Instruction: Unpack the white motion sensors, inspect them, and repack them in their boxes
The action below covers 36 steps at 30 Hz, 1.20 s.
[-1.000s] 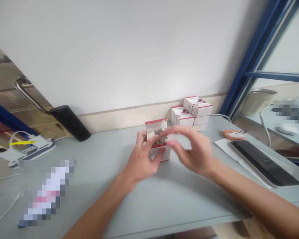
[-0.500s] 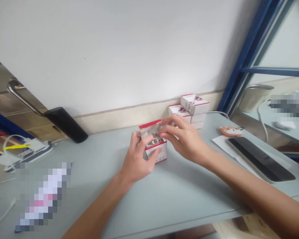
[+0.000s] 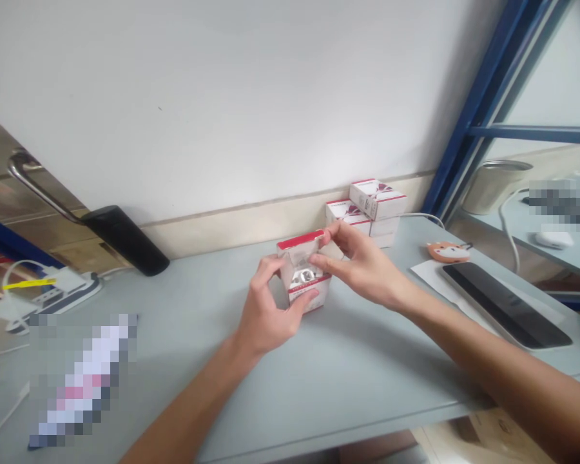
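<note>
A small white and red carton (image 3: pixel 310 285) stands on the grey table in the middle of the head view, its lid (image 3: pixel 299 241) raised. Inside the opening a shiny clear or silvery item (image 3: pixel 304 276) shows, too small to name. My left hand (image 3: pixel 273 309) is wrapped around the carton's left side, thumb across the front and fingers behind. At the upper right, my right hand (image 3: pixel 355 258) pinches the lid's right edge between thumb and fingers; the fingertips are partly hidden.
Similar cartons (image 3: pixel 377 200) are stacked against the wall at the back right. A phone-like black slab (image 3: pixel 505 303), paper and an orange animal-shaped item (image 3: pixel 448 251) lie on the right. A black cylinder (image 3: pixel 125 240) and a power strip (image 3: pixel 53 299) are on the left.
The carton has shifted slightly right, with my left hand following. My right hand's fingers have moved from above the opening to the lid's right edge, and more of the inside shows.
</note>
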Each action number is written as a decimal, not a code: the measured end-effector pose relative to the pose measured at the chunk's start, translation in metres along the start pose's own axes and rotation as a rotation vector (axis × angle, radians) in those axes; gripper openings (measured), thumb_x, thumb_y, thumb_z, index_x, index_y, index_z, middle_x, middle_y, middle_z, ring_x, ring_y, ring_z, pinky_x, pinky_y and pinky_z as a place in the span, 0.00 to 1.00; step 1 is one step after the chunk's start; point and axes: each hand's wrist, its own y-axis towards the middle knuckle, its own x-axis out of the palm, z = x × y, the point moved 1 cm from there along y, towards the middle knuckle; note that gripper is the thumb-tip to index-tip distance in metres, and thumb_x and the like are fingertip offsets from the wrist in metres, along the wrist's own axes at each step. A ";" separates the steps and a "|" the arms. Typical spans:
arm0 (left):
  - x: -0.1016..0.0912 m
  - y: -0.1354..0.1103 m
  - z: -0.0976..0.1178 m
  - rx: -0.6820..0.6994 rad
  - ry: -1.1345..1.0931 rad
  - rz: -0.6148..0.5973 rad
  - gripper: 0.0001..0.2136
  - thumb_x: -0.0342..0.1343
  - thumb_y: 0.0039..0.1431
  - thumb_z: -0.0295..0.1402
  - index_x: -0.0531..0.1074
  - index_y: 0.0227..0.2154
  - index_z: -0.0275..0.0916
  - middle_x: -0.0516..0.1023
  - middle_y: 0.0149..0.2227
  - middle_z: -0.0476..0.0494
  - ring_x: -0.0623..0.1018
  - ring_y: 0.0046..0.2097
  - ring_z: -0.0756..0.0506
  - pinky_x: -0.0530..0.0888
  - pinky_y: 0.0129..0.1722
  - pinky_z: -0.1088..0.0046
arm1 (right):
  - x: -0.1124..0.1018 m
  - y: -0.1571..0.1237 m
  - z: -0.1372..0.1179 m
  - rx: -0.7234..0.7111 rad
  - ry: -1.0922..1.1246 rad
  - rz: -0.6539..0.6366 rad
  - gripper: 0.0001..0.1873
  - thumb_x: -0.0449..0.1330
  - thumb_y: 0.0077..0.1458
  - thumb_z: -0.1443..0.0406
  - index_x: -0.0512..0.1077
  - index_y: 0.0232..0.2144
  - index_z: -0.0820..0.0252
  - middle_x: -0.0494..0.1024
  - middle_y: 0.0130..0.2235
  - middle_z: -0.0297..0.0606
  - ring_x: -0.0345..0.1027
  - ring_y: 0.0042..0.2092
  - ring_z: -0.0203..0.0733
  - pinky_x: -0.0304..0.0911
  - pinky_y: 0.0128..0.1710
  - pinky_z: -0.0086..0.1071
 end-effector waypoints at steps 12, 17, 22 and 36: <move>-0.006 0.006 0.000 -0.132 0.003 -0.074 0.20 0.64 0.62 0.28 0.65 0.52 0.45 0.71 0.51 0.42 0.77 0.50 0.43 0.76 0.49 0.64 | -0.003 -0.008 0.001 -0.495 -0.473 -0.098 0.06 0.58 0.67 0.64 0.75 0.42 0.53 0.69 0.51 0.43 0.71 0.46 0.45 0.70 0.46 0.42; -0.005 0.004 -0.006 -0.180 -0.028 -0.081 0.18 0.64 0.63 0.29 0.65 0.51 0.44 0.71 0.51 0.41 0.77 0.51 0.43 0.76 0.50 0.63 | -0.008 -0.007 0.003 -0.513 -0.544 -0.158 0.06 0.58 0.68 0.62 0.75 0.43 0.54 0.68 0.54 0.46 0.71 0.51 0.48 0.71 0.47 0.43; -0.007 0.005 -0.005 -0.166 0.005 -0.094 0.17 0.63 0.63 0.29 0.65 0.51 0.45 0.71 0.51 0.42 0.77 0.48 0.44 0.77 0.47 0.64 | -0.017 -0.004 0.001 -0.564 -0.717 -0.133 0.09 0.56 0.69 0.59 0.75 0.42 0.54 0.69 0.56 0.46 0.71 0.52 0.51 0.70 0.47 0.45; -0.008 0.007 -0.011 -0.335 -0.093 -0.066 0.14 0.65 0.63 0.36 0.68 0.48 0.45 0.74 0.48 0.43 0.79 0.47 0.44 0.77 0.48 0.64 | 0.016 -0.008 0.028 -0.290 -0.010 0.068 0.14 0.60 0.69 0.59 0.71 0.55 0.52 0.77 0.56 0.42 0.72 0.58 0.46 0.72 0.56 0.43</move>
